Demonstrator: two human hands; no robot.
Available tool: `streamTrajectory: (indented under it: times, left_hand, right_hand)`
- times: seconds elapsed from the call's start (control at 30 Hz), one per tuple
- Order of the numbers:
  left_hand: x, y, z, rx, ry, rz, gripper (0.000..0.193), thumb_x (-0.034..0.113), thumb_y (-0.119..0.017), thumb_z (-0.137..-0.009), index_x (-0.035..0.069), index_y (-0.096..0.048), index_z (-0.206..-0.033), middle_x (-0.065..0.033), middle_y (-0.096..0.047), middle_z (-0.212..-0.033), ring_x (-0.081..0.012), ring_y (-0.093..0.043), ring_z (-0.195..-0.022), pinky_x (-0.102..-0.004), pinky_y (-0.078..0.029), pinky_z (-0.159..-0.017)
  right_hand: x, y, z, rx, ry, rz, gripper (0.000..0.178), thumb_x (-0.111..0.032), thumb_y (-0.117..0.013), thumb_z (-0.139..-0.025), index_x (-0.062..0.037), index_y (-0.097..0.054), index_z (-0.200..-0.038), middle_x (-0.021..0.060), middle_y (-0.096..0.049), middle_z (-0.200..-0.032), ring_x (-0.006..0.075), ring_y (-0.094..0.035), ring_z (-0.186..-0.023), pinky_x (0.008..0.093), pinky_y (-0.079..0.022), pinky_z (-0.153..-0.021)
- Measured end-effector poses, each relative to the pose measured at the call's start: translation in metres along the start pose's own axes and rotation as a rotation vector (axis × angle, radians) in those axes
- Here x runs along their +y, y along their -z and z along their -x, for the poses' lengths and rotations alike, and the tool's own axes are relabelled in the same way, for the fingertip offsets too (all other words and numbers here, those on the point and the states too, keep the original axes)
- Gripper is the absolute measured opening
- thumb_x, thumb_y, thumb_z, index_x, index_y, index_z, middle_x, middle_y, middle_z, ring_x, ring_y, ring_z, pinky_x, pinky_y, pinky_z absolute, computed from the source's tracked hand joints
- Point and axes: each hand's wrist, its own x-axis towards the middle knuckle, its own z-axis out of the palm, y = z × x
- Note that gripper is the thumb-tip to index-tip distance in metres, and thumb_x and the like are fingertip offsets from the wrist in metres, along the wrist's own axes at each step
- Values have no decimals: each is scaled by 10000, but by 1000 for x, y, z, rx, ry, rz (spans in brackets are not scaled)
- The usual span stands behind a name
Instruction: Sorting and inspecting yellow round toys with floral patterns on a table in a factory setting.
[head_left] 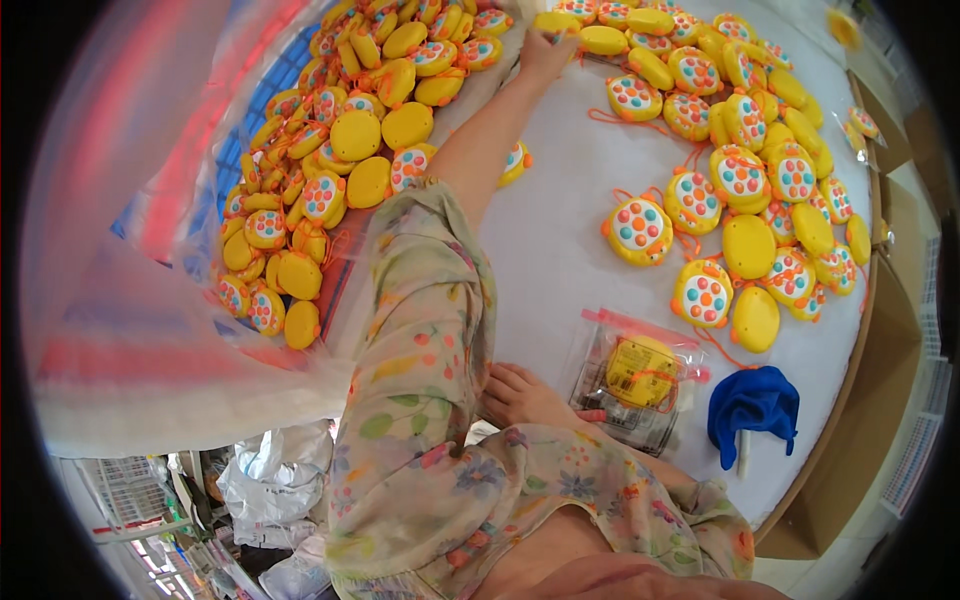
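Note:
My left hand [548, 54] is stretched out to the far edge of the table, its fingers closed on a yellow oval button toy [557, 22]; part of the grip is hidden. Closer to me, my right hand [520, 397] rests beside the left sleeve with its fingers stretched out and nothing seen in them. Right of it lies a clear zip bag [583, 372] with a pink top strip. A yellow toy [640, 370] with a label on its back and an orange cord is inside, over a printed sheet.
A large heap of yellow toys [355, 133] with coloured buttons fills a blue basket [232, 143] on the left. Several more toys [742, 175] spread over the right of the white table [545, 260]. A blue cloth [752, 408] lies near the right edge, by cardboard boxes [880, 345].

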Motion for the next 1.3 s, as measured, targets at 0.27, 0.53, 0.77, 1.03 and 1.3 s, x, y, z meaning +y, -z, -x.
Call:
streamTrajectory:
  times: [0.27, 0.53, 0.77, 1.03, 1.3]
  left_hand:
    - [37, 14, -44, 105, -684, -592, 407, 327, -693, -757, 21, -625, -1017, -207, -625, -1010, -349, -600, -950, -405, -466, -847]
    - [15, 79, -74, 75, -271, -1600, 805, 705, -450, -749, 162, -424, -1343, -66, -507, -1291, -293, -400, -1247, -697, -213, -952]
    - [1, 75, -92, 116, -59, -1542, 743, 698, -439, -748, 186, -521, -1280, -21, -477, -1343, -257, -283, -1330, -774, -193, -884]
    - [6, 89, -46, -21, -22, -1589, 607, 467, -521, -762, 148, -508, -1279, -41, -518, -1281, -252, -349, -1272, -744, -261, -880]
    - [11, 118, 44, -84, -317, -1535, 613, 444, -574, -730, 182, -485, -1276, -41, -534, -1239, -265, -386, -1243, -671, -335, -861]
  right_hand:
    - [3, 1, -1, 6, 19, -14, 463, -193, -522, -730, 23, -544, -1138, 147, -483, -1246, 298, -400, -1233, 407, -321, -1034]
    - [5, 13, -3, 18, 6, 7, 457, -177, -559, -714, -38, -549, -1149, 116, -496, -1247, 272, -434, -1219, 386, -384, -988]
    - [10, 9, -2, 42, -101, 10, 453, -178, -583, -717, -75, -561, -1158, 102, -474, -1288, 264, -447, -1211, 382, -401, -977]
    - [5, 18, -4, -50, -81, 47, 461, -201, -578, -710, -78, -559, -1153, 108, -459, -1313, 283, -426, -1231, 404, -378, -992]
    - [3, 14, -3, -54, -36, 211, 425, -175, -522, -755, -37, -544, -1157, 117, -455, -1319, 276, -408, -1250, 406, -337, -1013]
